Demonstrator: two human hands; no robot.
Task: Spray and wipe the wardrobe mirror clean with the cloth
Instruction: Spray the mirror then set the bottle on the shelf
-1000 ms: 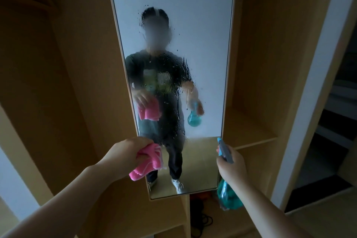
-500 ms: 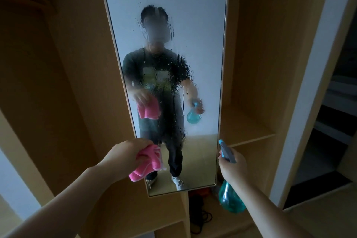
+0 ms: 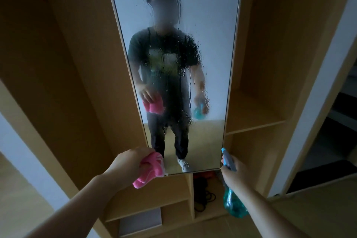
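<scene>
Near left: the left hand (image 3: 127, 164) grips the bunched pink cloth (image 3: 150, 170) at the mirror's lower left corner. Whether the cloth touches the glass cannot be determined.

Near right: the right hand (image 3: 234, 170) is wrapped around the teal spray bottle (image 3: 232, 204). The bottle sits lower against the mirror edge than one second ago, so spraying is probably complete.

Far: the mirror (image 3: 212, 44) carries running droplets (image 3: 185, 54) and remains unwiped.

No legible label is visible, and the reflected shirt print is unreadable.

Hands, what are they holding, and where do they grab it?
The left hand grips the pink cloth, bunched, by its upper part. The right hand holds the spray bottle round its neck, below the blue nozzle.
</scene>
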